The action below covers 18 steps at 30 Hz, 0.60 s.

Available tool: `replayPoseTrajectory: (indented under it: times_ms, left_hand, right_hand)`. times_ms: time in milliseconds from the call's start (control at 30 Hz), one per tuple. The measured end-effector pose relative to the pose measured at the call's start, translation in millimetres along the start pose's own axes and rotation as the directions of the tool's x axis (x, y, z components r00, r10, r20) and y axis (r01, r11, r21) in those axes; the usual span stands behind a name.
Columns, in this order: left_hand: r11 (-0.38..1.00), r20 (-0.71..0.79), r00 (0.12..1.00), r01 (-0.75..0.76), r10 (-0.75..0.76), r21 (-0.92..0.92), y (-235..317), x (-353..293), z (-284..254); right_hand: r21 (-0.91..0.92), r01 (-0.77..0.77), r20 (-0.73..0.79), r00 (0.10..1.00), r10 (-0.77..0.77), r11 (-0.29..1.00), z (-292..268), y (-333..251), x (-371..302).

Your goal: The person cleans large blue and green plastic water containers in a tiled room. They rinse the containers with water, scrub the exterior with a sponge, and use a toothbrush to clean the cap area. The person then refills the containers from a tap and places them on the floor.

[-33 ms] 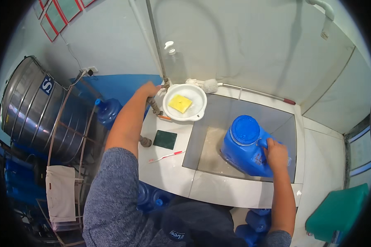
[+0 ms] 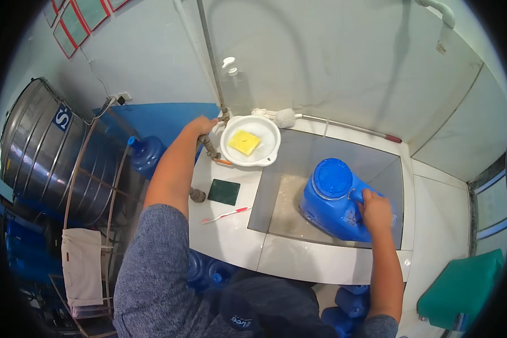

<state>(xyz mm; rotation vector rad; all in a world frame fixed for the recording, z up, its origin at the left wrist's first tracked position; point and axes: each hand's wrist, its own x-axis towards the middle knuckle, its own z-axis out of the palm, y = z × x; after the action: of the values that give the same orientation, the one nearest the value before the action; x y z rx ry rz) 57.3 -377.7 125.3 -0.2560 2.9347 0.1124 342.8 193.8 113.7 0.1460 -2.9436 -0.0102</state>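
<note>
My right hand (image 2: 376, 210) is wrapped round the handle of a blue plastic jug (image 2: 329, 208) with a round blue screw cap. The jug stands tilted in a grey recessed basin (image 2: 284, 149) set in a white tiled counter. At the far left of the counter, my left hand (image 2: 201, 126) is closed on a small valve (image 2: 223, 117) on the metal pipe; its fingertips are partly hidden. Right beside that valve is a white bowl (image 2: 272, 156) holding soapy water and a yellow sponge (image 2: 244, 142).
A dark green scouring pad (image 2: 224, 192) and a red-and-white toothbrush (image 2: 227, 214) lie on the counter. Behind the bowl stand a pump bottle (image 2: 235, 90) and a long-handled brush (image 2: 343, 126). Blue water bottles (image 2: 146, 155), a steel tank (image 2: 50, 152) and a green container (image 2: 462, 290) surround the counter.
</note>
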Motion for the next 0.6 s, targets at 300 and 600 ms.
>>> replayPoseTrajectory:
  times_ms: [300, 600]
  left_hand:
    - [0.996, -0.179, 0.983, 0.034, -0.049, -0.083, 62, -38, -18]
    - [0.339, -0.212, 0.33, -0.941, 0.92, 0.006, 317, -191, 68]
  right_hand:
    - [-0.009, 0.009, -0.002, 1.0, -0.009, 1.0, 2, 2, 4]
    - [-0.012, -0.137, 0.12, 0.983, 0.138, 0.99, 2, -16, 41]
